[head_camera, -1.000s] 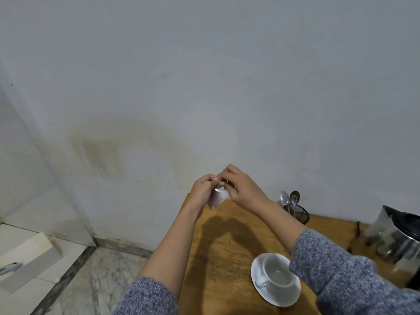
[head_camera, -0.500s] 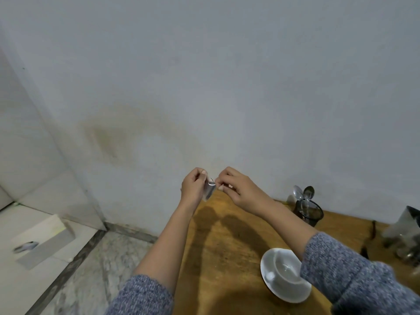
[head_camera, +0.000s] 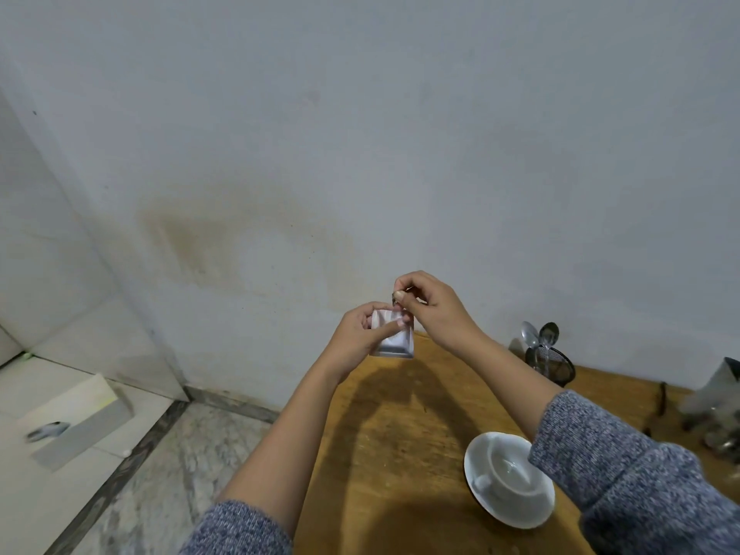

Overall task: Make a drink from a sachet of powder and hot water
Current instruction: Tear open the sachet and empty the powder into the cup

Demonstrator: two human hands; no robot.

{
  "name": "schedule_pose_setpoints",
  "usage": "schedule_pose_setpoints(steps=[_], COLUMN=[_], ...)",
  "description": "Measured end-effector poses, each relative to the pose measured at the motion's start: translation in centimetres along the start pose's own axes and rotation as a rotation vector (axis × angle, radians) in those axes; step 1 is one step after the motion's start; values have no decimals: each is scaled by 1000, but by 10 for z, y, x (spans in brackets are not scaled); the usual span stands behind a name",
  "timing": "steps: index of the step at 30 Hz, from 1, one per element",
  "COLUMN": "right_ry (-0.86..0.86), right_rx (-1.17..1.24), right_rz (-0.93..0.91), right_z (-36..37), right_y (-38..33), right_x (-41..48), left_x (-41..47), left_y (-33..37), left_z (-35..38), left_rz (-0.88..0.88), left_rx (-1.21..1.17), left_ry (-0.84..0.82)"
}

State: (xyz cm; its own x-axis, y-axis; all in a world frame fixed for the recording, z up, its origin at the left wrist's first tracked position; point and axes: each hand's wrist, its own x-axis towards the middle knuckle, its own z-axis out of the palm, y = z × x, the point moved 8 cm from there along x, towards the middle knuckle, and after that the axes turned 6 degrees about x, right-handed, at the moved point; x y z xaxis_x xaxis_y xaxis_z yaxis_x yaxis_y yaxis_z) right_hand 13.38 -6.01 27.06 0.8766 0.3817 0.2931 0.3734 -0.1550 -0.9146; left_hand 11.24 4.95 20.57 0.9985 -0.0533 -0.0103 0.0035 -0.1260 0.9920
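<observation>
Sachet [head_camera: 394, 340]: white to pale silver, with faint markings too blurred to read. Sleeves [head_camera: 624, 470]: flecked grey-blue knit, speckled light and dark. Cup [head_camera: 510, 470] and saucer [head_camera: 480, 496], near the front edge of the table [head_camera: 400, 434]: plain white, no pattern. Table: warm orange-brown wood with visible grain. Holder [head_camera: 554, 364] at the table's back edge: dark, near black; spoons [head_camera: 538, 336] in it: silver. Kettle [head_camera: 716, 402] at the right edge: shiny silver, blurred. Wall [head_camera: 360, 134]: pale grey-white with a large yellow-brown stain. Floor [head_camera: 160, 474]: mottled grey-beige with a dark border strip.
</observation>
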Motion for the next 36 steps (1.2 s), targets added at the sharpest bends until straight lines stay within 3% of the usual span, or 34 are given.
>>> schedule_pose_setpoints(steps=[7,16,19,21,24,29,36], right_ry=[-16,268,517,580,438,13,-93], right_rx=[79,332,422,329,217,-63,-165], right_rz=[59,293,368,389,497,739,959], right_z=[-4,-24,-52,-83,-94,-15,74], right_y=[7,54,71,78,100,157,241], right_x=[1,4,0,-4,-14,-57,-109], left_x=[5,7,-2,-12,-28,-47,-70], left_y=[7,5,-7,-23,-46,-69,-114], left_z=[2,1,-13,-35,-66,-84,-97], left_rz=[86,121,94,59,-11,-63,-179], left_rx=[34,172,184,185,130,113,126], left_ry=[79,235,297,351,418,478,471])
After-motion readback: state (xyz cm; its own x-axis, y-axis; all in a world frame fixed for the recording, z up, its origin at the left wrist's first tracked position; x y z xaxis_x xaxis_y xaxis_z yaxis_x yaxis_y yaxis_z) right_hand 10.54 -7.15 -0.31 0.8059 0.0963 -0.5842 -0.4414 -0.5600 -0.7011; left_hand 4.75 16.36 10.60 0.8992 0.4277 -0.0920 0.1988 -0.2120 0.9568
